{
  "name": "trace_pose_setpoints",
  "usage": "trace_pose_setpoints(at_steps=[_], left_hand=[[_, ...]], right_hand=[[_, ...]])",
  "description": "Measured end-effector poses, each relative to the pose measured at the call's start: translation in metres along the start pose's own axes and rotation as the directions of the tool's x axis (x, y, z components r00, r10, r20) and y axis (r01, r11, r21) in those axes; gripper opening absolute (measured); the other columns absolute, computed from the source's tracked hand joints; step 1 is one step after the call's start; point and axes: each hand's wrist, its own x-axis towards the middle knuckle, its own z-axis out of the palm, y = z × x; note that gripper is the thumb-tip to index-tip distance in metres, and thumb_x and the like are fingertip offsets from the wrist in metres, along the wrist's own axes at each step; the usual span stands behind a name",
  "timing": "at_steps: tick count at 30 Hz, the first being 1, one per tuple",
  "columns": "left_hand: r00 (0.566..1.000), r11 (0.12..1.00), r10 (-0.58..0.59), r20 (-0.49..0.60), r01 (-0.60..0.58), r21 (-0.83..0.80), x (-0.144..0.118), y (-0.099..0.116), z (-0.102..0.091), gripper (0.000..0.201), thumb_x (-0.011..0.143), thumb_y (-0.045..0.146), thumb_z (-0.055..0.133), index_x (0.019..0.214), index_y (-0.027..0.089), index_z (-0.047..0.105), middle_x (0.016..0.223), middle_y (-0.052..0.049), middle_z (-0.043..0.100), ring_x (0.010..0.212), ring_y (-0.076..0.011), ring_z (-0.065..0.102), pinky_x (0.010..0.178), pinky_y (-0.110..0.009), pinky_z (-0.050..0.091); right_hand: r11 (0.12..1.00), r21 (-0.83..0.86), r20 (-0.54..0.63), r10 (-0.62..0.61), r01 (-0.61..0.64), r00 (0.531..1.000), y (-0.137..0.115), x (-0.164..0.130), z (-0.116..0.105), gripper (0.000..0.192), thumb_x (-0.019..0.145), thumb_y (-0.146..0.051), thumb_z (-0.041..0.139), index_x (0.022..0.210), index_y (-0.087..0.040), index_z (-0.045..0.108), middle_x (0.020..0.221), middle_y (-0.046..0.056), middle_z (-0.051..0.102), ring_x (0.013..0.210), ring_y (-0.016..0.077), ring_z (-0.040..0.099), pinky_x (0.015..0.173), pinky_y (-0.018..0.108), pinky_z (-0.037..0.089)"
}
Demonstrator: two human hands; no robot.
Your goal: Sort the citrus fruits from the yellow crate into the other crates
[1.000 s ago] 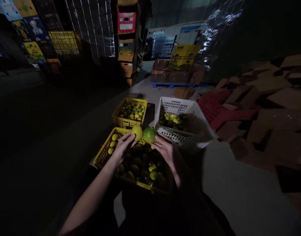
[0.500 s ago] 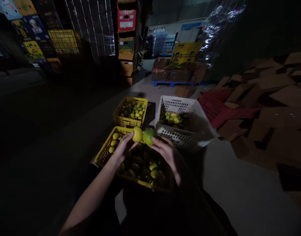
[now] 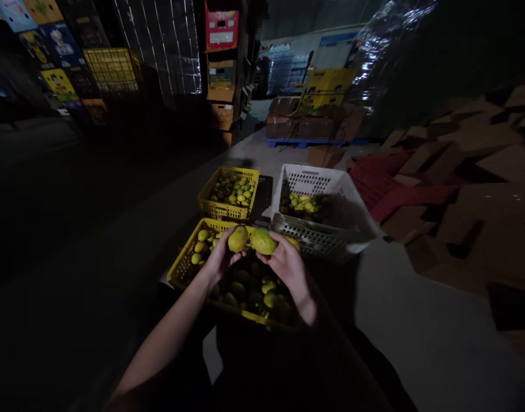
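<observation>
At the far left, a stack of printed boxes (image 3: 58, 83) stands in the gloom, with an upper yellow crate (image 3: 111, 68) just beside it. Further right rises a column of cartons (image 3: 221, 77), the upper one red. On the floor (image 3: 417, 320), the near yellow crate (image 3: 182, 269) holds many yellow and green fruits, its lower part dim in shadow; just beyond it is the far yellow crate (image 3: 225, 212), likewise filled with fruits. Above the near crate, the left hand (image 3: 217, 262) has its grip closed around a yellow fruit (image 3: 238, 239). Just right of that, a green-yellow fruit (image 3: 264, 241) is clasped in the grip of the right hand (image 3: 288, 264), so both fruits are held up side by side over the crate. A patch of yellow shows just past the right hand; whether it is held cannot be told. Beyond and to the right sits the white crate (image 3: 352, 212), with fruits gathered inside it toward its left. Behind it, a blue pallet (image 3: 307, 143) carries boxes. Furthest right, a red crate (image 3: 385, 180) lies against a heap of cardboard (image 3: 481, 212).
</observation>
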Motion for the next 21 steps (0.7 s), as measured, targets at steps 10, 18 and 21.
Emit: trace_pose_setpoints(at_steps=[10,18,21], left_hand=[[0.985,0.892,0.170,0.027,-0.143,-0.429,0.004,-0.004,0.010,0.030,0.083,0.026,0.052,0.106,0.015,0.069,0.091,-0.007,0.072,0.089,-0.0136,0.069,0.081,-0.021,0.057],[0.989,0.833,0.146,0.028,-0.108,-0.543,0.019,-0.017,0.021,0.025,0.081,0.023,0.050,0.093,0.021,0.072,0.099,-0.004,0.074,0.111,-0.0179,0.064,0.093,-0.029,0.053],[0.990,0.839,0.141,0.004,-0.117,-0.532,0.020,-0.016,0.024,0.025,0.082,0.023,0.049,0.091,0.021,0.072,0.100,-0.005,0.074,0.111,-0.0177,0.064,0.091,-0.029,0.054]], right_hand=[[0.947,0.271,-0.088,-0.156,0.175,0.984,0.012,0.011,0.012,0.015,0.071,-0.042,0.065,0.079,-0.029,0.062,0.085,0.003,0.070,0.090,0.0225,0.066,0.084,0.040,0.058],[0.834,0.515,-0.113,-0.165,0.200,0.980,0.012,0.022,0.018,0.018,0.070,-0.040,0.065,0.080,-0.026,0.067,0.092,0.001,0.073,0.107,0.0197,0.065,0.100,0.035,0.050],[0.796,0.579,-0.111,-0.141,0.180,0.984,0.011,0.024,0.020,0.015,0.071,-0.039,0.067,0.078,-0.026,0.067,0.092,0.000,0.074,0.107,0.0176,0.066,0.101,0.031,0.049]])
